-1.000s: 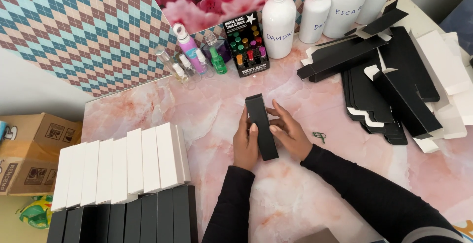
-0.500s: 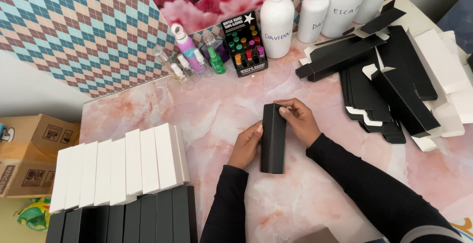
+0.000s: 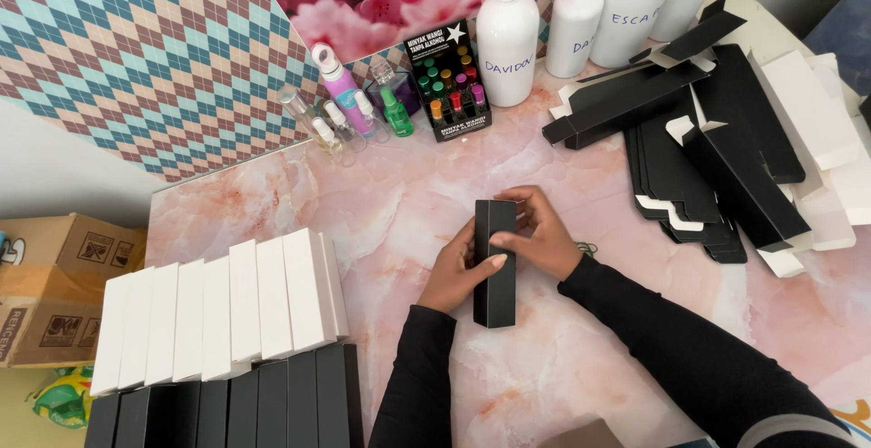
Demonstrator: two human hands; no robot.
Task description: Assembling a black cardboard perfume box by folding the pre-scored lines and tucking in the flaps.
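A slim black carton (image 3: 495, 275) stands lengthwise over the pink marble table (image 3: 399, 203), held between both hands. My left hand (image 3: 458, 271) grips its left side, thumb across the front. My right hand (image 3: 543, 235) wraps the upper right side with fingers at the top end. Both arms are in black sleeves.
Rows of finished white boxes (image 3: 218, 312) and black boxes (image 3: 236, 407) lie at the lower left. A pile of flat black and white carton blanks (image 3: 717, 148) sits at the right. White bottles (image 3: 506, 44), small spray vials (image 3: 354, 117) and a black display card (image 3: 447, 80) line the back. Cardboard boxes (image 3: 54, 294) stand off the table's left edge.
The black carton has been turned from slanted to nearly straight and shifted slightly right. My right hand has moved to its top end, and my left thumb now lies across its front.
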